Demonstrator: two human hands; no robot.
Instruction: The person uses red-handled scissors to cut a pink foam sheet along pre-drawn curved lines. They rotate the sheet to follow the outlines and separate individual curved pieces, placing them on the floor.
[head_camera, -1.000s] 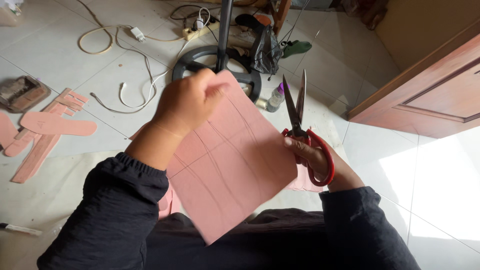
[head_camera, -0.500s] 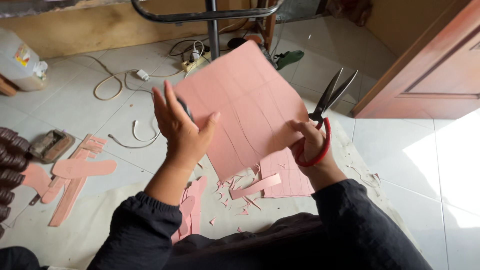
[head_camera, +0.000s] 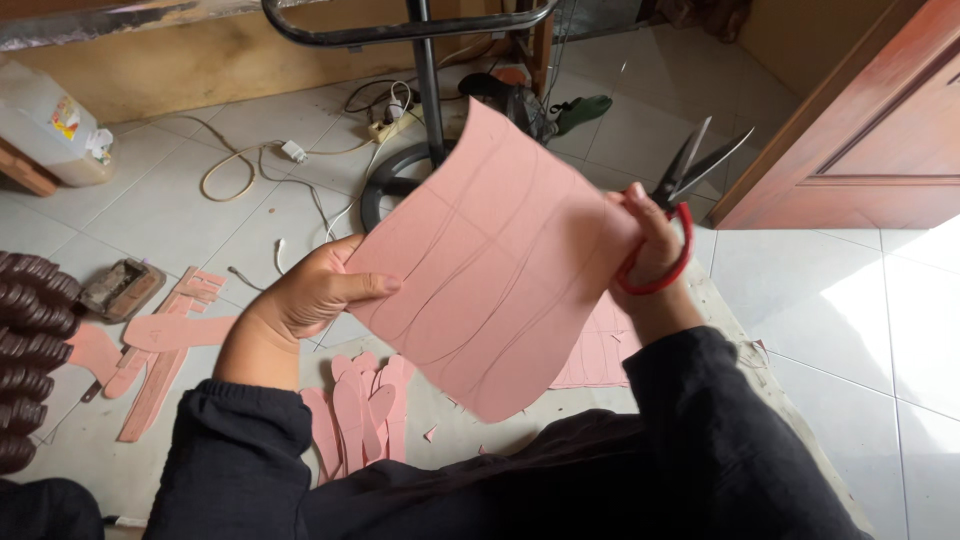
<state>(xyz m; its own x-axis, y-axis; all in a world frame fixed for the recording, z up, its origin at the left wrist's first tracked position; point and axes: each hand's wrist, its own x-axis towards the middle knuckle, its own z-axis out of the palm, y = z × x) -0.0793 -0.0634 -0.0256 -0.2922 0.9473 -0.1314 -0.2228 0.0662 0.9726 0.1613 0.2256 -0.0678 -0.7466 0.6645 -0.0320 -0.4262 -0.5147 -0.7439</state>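
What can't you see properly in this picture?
- Right hand: the pink sheet covers part of its fingers in the head view.
- Scissors: the hand hides most of the red handles.
- Pink pieces on the floor: the sheet and black sleeves cover some.
- Dark stack at the left: cut off by the edge.
- Tool by the stand: too small to identify.

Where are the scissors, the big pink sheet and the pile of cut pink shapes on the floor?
scissors (head_camera: 690, 170), head view, on the open metal blades.
pink sheet (head_camera: 500, 270), head view, middle of its lined face.
cut pink shapes (head_camera: 355, 415), head view, on one long piece.
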